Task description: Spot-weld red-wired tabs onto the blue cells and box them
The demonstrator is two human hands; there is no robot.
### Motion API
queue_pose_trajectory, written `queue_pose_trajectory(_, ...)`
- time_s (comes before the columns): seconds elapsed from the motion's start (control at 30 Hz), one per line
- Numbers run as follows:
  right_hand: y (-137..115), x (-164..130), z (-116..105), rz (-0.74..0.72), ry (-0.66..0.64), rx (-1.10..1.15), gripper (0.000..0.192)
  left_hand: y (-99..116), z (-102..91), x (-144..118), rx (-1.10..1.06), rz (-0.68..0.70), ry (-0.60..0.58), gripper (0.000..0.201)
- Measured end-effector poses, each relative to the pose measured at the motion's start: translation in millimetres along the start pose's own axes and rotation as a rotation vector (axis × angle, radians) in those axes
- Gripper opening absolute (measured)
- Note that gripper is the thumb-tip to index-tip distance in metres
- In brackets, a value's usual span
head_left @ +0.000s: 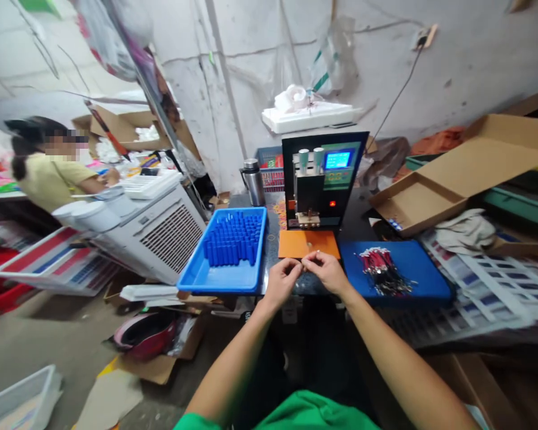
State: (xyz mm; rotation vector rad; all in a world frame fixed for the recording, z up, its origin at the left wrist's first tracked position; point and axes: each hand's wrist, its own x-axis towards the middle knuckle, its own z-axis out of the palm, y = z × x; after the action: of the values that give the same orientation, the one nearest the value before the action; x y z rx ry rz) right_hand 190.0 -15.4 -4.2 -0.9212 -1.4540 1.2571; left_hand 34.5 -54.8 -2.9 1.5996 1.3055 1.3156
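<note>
My left hand (281,280) and my right hand (326,270) meet fingertip to fingertip at the table's front edge, just in front of an orange mat (308,243). They pinch something small between them; it is too small to make out. Behind the mat stands a black spot-welding machine (319,179) with a lit blue screen. A blue tray (226,254) of upright blue cylindrical cells sits left of my hands. To the right lies a blue mat (399,270) carrying a pile of red wires (381,270).
A steel flask (253,182) stands behind the blue tray. An open cardboard box (448,179) and printed sheets (488,283) lie at right. A white air cooler (155,230) stands at left, and a person in a yellow shirt (54,173) sits beyond it. Cardboard and a pink helmet (146,334) litter the floor.
</note>
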Motion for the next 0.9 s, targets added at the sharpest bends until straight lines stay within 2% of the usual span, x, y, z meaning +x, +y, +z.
queue_pose_trajectory(0.1,4.3,-4.7,-1.4,0.006,0.041,-0.021,0.026,-2.2,-30.9,-1.5,0.173,0.045,0.115,0.022)
queue_pose_trajectory(0.2,11.4,-8.8,-5.4,0.044,0.114,-0.016,0.028,-12.6,-75.3,9.8,0.543,-0.012,0.261,0.021)
queue_pose_trajectory(0.27,16.7,-11.8,-6.7,0.067,0.140,-0.004,0.030,-22.7,-99.1,20.4,0.799,-0.119,0.214,0.035)
queue_pose_trajectory(0.33,21.3,-14.7,-6.3,0.079,0.147,0.010,0.032,-31.9,-111.4,29.6,0.957,-0.211,0.117,0.047)
queue_pose_trajectory(0.43,25.6,-18.7,-4.9,0.083,0.133,0.034,0.034,-40.2,-111.5,37.2,1.041,-0.296,0.039,0.052)
queue_pose_trajectory(0.53,28.4,-21.8,-6.7,0.099,0.139,0.061,0.035,-41.9,-108.1,37.3,1.010,-0.338,0.081,0.041)
queue_pose_trajectory(0.63,31.0,-23.7,-12.2,0.117,0.165,0.076,0.035,-39.1,-111.6,33.5,0.865,-0.316,0.195,0.031)
queue_pose_trajectory(0.73,32.5,-23.0,-18.3,0.125,0.199,0.099,0.034,-32.7,-109.5,35.1,0.659,-0.167,0.382,0.034)
queue_pose_trajectory(0.8,32.4,-20.5,-21.4,0.123,0.237,0.123,0.035,-27.2,-95.6,42.8,0.513,-0.065,0.408,0.034)
queue_pose_trajectory(0.9,30.3,-15.6,-24.6,0.110,0.306,0.152,0.035,-20.7,-55.0,62.2,0.295,0.011,0.215,0.030)
